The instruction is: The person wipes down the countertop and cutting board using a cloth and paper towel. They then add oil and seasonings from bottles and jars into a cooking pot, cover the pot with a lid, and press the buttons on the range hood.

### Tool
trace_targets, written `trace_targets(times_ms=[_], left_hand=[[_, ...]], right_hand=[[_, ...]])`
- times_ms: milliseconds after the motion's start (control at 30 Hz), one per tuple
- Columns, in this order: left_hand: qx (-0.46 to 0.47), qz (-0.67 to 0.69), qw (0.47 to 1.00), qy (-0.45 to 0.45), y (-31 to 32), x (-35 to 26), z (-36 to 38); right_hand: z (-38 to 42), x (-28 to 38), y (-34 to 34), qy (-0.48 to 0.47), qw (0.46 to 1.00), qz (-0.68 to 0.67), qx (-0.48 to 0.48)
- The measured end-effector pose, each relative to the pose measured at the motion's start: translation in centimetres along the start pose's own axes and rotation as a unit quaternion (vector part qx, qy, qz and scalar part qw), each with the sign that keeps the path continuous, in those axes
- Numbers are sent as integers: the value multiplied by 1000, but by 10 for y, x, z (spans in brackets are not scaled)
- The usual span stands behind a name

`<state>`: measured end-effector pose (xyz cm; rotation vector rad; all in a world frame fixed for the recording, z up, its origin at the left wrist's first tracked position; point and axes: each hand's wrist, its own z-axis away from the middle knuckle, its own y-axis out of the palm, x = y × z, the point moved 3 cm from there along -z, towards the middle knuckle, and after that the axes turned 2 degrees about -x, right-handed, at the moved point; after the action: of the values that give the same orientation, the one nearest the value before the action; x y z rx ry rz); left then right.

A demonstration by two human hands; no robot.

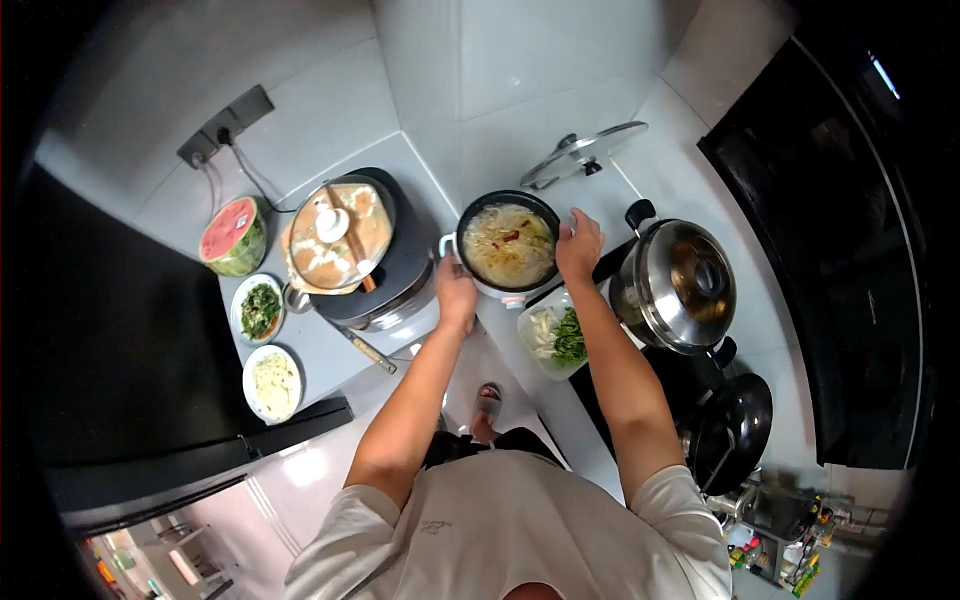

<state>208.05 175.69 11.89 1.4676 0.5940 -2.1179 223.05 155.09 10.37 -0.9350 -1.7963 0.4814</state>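
Note:
A black pot [507, 246] full of noodle soup stands at the counter's inner corner. My left hand [456, 296] grips its left side by the white handle. On the opposite side my right hand [578, 245] holds the pot's right rim. Just in front of the pot lies a clear container [552, 340] of chopped greens and white vegetable, under my right forearm.
A glass lid [583, 153] leans against the wall behind the pot. A steel lidded pot [678, 284] and a black wok [735, 425] sit to the right. On the left are a cooker [345, 240], half a watermelon [234, 236] and two plates [262, 311] [272, 383].

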Motion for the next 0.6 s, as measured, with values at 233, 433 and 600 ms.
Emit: trace_targets(times_ms=[233,433,600], left_hand=[[-30,20,981,191,-77,-28,28],[-114,85,973,183,-171,-65,25],[-138,98,968,187,-215,-68,16]], right_hand=[[32,196,0,-152,943,-278,105],[63,332,31,-253,927,-186,206],[76,372,56,-239,930,-66,272]])
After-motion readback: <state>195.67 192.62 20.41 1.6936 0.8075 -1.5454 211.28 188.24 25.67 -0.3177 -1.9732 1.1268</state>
